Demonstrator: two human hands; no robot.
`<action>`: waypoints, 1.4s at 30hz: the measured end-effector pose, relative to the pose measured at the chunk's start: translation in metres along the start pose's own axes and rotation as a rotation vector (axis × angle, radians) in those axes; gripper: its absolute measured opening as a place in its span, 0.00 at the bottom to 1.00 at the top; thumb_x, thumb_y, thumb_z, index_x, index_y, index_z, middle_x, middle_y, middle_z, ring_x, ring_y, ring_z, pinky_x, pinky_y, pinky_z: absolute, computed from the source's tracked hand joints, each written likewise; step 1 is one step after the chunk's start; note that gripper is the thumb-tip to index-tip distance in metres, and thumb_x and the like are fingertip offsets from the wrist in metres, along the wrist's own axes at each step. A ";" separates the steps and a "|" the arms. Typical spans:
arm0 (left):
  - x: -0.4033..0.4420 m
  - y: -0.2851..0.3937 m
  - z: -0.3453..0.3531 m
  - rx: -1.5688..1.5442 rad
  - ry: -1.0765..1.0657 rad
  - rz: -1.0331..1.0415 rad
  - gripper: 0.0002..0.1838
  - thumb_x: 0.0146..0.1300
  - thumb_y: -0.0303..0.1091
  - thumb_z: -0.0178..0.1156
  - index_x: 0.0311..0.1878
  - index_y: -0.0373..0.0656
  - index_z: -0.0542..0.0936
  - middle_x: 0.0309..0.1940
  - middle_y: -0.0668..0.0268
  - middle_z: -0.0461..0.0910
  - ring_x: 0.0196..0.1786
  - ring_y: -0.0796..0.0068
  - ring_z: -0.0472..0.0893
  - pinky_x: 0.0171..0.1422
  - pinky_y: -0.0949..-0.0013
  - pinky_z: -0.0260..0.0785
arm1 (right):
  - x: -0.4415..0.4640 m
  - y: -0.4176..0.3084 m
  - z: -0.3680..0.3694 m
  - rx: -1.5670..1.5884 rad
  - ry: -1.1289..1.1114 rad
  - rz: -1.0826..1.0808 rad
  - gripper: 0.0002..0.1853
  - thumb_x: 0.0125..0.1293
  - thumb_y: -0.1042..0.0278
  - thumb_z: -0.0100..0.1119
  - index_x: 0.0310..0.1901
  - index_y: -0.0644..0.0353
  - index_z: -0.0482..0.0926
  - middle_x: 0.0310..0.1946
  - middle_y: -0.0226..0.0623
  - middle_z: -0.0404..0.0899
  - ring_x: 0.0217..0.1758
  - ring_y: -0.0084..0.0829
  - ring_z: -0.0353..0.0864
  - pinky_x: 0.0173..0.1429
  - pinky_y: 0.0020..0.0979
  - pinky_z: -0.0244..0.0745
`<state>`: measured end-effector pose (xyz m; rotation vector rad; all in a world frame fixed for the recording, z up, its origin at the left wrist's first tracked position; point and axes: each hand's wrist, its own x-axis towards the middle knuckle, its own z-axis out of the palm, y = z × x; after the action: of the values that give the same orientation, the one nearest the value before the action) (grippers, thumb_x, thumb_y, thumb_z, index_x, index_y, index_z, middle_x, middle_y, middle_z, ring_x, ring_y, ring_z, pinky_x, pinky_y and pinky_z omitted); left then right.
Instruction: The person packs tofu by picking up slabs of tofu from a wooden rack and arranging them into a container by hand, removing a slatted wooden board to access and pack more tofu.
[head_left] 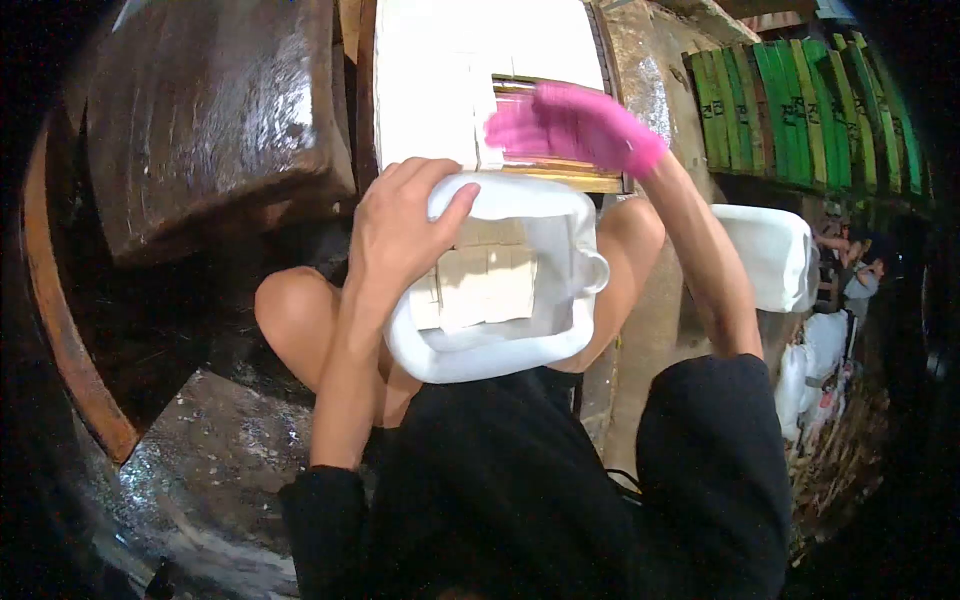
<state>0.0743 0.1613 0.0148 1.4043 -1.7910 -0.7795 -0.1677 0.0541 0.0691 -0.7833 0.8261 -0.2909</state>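
Note:
A white plastic container (460, 360) with an open top sits between my knees, with pale rectangular blocks (487, 285) inside. My left hand (405, 215) is bare and grips the container's far left rim, thumb over the edge. In a pink glove, my right hand (575, 128) is over a wooden-edged tray (560, 178) beyond the container. Motion blurs its fingers, and whether they hold anything cannot be made out. White blocks (425, 95) fill the left and far parts of that tray. Near the glove, a gap in them shows a pinkish, striped surface.
A large dark, wet wooden block (215, 120) stands at the left. Green slatted crates (800, 115) are at the upper right. Another white container (765, 258) sits right of my right forearm. White bags (815, 365) and people (855, 268) are farther right.

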 end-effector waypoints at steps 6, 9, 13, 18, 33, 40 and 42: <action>0.009 0.014 -0.002 0.112 -0.069 -0.241 0.18 0.60 0.44 0.68 0.45 0.39 0.85 0.43 0.55 0.85 0.47 0.57 0.85 0.54 0.62 0.74 | 0.147 0.118 -0.164 -0.721 0.895 -0.023 0.35 0.77 0.53 0.39 0.76 0.67 0.45 0.78 0.51 0.46 0.81 0.49 0.46 0.81 0.46 0.47; 0.011 0.018 -0.001 0.133 -0.051 -0.319 0.19 0.60 0.44 0.67 0.46 0.38 0.85 0.44 0.54 0.85 0.49 0.59 0.85 0.57 0.63 0.74 | 0.212 0.134 -0.148 -0.983 1.014 -0.108 0.36 0.75 0.55 0.41 0.77 0.63 0.44 0.79 0.51 0.44 0.82 0.52 0.40 0.81 0.50 0.41; 0.007 0.022 0.000 0.139 -0.090 -0.337 0.16 0.63 0.39 0.65 0.48 0.38 0.85 0.45 0.56 0.85 0.50 0.64 0.85 0.59 0.66 0.73 | 0.196 0.117 -0.120 -0.021 0.851 -0.263 0.33 0.74 0.58 0.39 0.75 0.64 0.50 0.77 0.49 0.52 0.78 0.46 0.55 0.79 0.47 0.50; 0.016 0.024 0.008 0.203 -0.066 -0.284 0.14 0.61 0.38 0.66 0.44 0.39 0.86 0.41 0.56 0.85 0.45 0.60 0.85 0.53 0.64 0.74 | 0.207 0.106 -0.201 0.585 0.425 -0.085 0.25 0.73 0.48 0.38 0.56 0.62 0.73 0.52 0.40 0.81 0.60 0.36 0.77 0.67 0.45 0.70; 0.014 0.016 0.004 0.180 -0.058 -0.244 0.15 0.62 0.39 0.65 0.44 0.38 0.86 0.42 0.56 0.86 0.46 0.60 0.85 0.54 0.65 0.74 | 0.191 0.093 -0.174 0.913 0.074 -0.231 0.41 0.66 0.42 0.36 0.73 0.66 0.55 0.70 0.62 0.60 0.72 0.65 0.59 0.70 0.69 0.57; 0.028 -0.013 0.001 -0.272 -0.128 -0.255 0.21 0.69 0.48 0.60 0.52 0.40 0.84 0.46 0.58 0.86 0.48 0.65 0.85 0.56 0.66 0.74 | 0.022 0.017 -0.077 0.542 0.406 -0.592 0.29 0.70 0.49 0.41 0.62 0.64 0.69 0.54 0.49 0.79 0.53 0.43 0.83 0.60 0.46 0.80; 0.052 -0.021 0.004 -0.410 -0.111 -0.255 0.21 0.70 0.49 0.59 0.54 0.42 0.83 0.47 0.59 0.86 0.48 0.65 0.85 0.55 0.66 0.74 | -0.022 0.036 -0.053 0.485 0.482 -0.594 0.33 0.68 0.48 0.41 0.64 0.68 0.68 0.56 0.50 0.78 0.58 0.47 0.80 0.65 0.45 0.75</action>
<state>0.0743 0.1061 0.0042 1.3416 -1.4360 -1.2990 -0.2241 0.0632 0.0330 -0.4824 0.9031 -1.1998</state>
